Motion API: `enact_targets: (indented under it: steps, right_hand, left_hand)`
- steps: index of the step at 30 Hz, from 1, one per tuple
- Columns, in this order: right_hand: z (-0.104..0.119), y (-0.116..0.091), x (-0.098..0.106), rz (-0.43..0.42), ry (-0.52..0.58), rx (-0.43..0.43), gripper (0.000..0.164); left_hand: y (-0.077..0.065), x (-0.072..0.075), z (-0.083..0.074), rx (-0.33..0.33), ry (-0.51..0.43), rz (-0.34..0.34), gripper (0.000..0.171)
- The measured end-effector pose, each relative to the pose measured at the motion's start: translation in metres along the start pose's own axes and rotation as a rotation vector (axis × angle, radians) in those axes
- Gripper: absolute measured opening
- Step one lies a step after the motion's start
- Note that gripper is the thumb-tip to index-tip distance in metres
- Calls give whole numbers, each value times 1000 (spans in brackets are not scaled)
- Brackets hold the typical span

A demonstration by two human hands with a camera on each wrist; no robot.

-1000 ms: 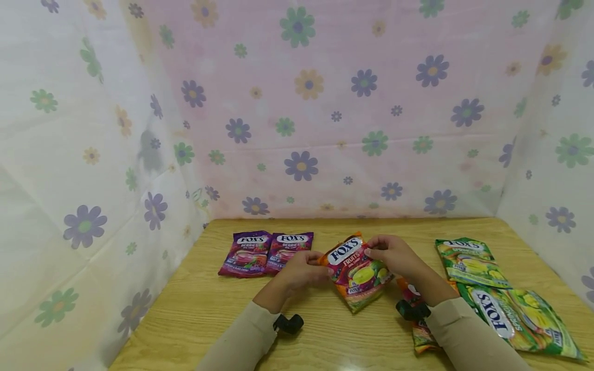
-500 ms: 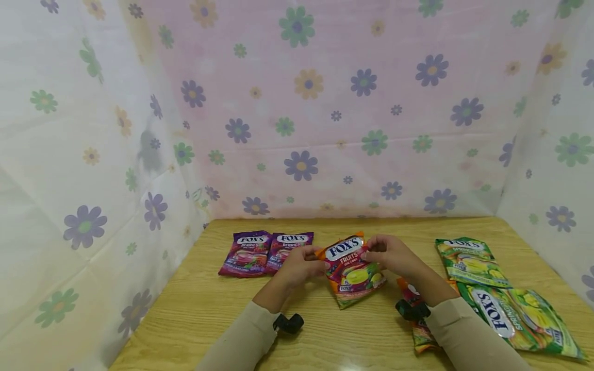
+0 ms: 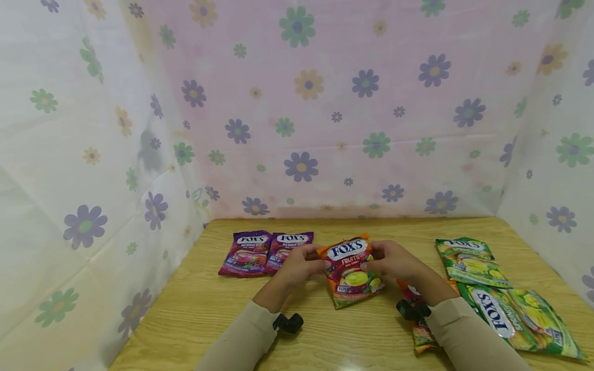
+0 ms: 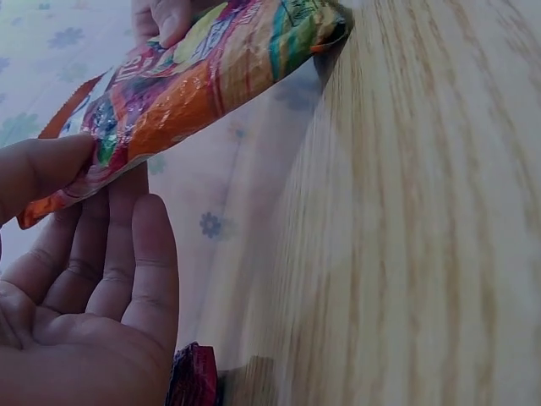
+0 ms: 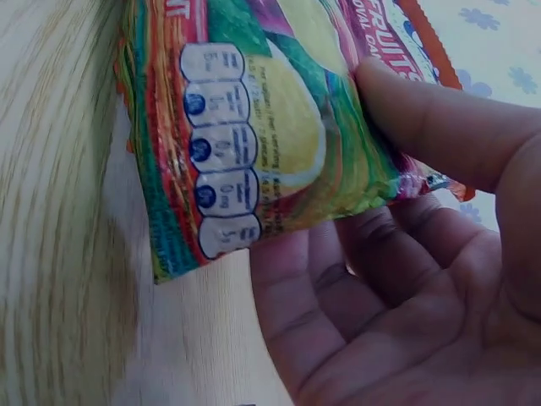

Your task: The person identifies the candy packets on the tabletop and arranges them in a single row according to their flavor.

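Note:
An orange Fox's Fruits candy bag (image 3: 350,268) is held tilted over the wooden table (image 3: 209,309), its bottom corner touching the wood. My left hand (image 3: 301,263) pinches its left top edge, thumb on the front of the bag (image 4: 203,76) and fingers behind. My right hand (image 3: 390,260) grips the right side, thumb across the front of the bag (image 5: 279,144) and fingers underneath.
Two purple Fox's Berries bags (image 3: 264,252) lie side by side at the back left. Two green Fox's bags (image 3: 468,260) (image 3: 515,319) lie at the right. Another orange bag (image 3: 419,332) lies partly under my right forearm. Flowered curtains (image 3: 301,103) close in three sides.
Both hands have swung the orange bag from a slant to nearly upright and lowered it slightly toward the table. The right hand slid down its right edge.

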State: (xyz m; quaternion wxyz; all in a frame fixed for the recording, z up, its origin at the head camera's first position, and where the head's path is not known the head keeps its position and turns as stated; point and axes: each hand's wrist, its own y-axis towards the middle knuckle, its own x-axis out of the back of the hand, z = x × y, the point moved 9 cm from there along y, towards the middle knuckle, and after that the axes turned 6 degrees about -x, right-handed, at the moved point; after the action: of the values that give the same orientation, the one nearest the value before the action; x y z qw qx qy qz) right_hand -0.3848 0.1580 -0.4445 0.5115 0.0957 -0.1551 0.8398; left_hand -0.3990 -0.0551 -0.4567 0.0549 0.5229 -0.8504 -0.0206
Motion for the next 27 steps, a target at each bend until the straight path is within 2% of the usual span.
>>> enact_targets:
  steps: [5, 9, 16, 18, 22, 27]
  right_hand:
    - [2, -1, 0, 6, 39, 19, 50]
    - [4, -1, 1, -26, 39, 32, 47]
    - [7, -1, 4, -104, 56, 24, 56]
    - [7, -1, 5, -124, 80, 16, 61]
    - [10, -2, 5, -149, 110, 32, 67]
    - [13, -1, 4, -170, 131, 55, 69]
  left_hand:
    - [2, 2, 3, 8, -12, -30, 39]
    - [0, 3, 4, 38, -9, -57, 42]
    - [-4, -3, 12, 101, 113, 0, 53]
    - [-3, -4, 10, 82, 134, -1, 55]
    - [-2, -1, 4, 27, 168, -53, 53]
    - [0, 4, -1, -33, 133, -105, 39]
